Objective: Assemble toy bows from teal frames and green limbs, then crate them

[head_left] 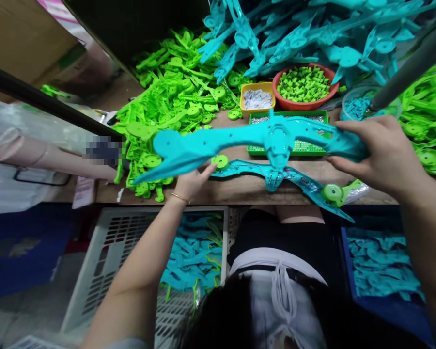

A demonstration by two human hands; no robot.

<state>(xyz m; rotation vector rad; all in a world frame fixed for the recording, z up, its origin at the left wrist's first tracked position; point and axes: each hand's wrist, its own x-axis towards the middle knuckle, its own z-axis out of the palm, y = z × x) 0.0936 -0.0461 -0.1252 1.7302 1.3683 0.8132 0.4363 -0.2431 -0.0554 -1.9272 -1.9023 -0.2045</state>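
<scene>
My right hand (pixel 381 150) grips the right end of a turquoise bow-shaped plastic shell (pixel 236 138), thumb below and fingers above. This shell is held up over a second bow-shaped shell (pixel 247 168), which lies on the bench with its inner side up and thin wires inside. Green round-ended parts sit at the lower shell's left end (pixel 221 161) and right end (pixel 333 193). My left hand (pixel 194 183) is closed at the left green part, its thumb against it. Some left fingers are hidden behind the raised shell.
Behind stand a green basket (pixel 252 151) of small metal pieces, a yellow tray (pixel 244 107), a red bowl (pixel 288 104) and a clear tub (pixel 392 109). Green parts (pixel 181 82) and turquoise shells (pixel 312 34) are heaped around. A white crate (pixel 109 242) and a blue crate (pixel 349 271) flank my lap.
</scene>
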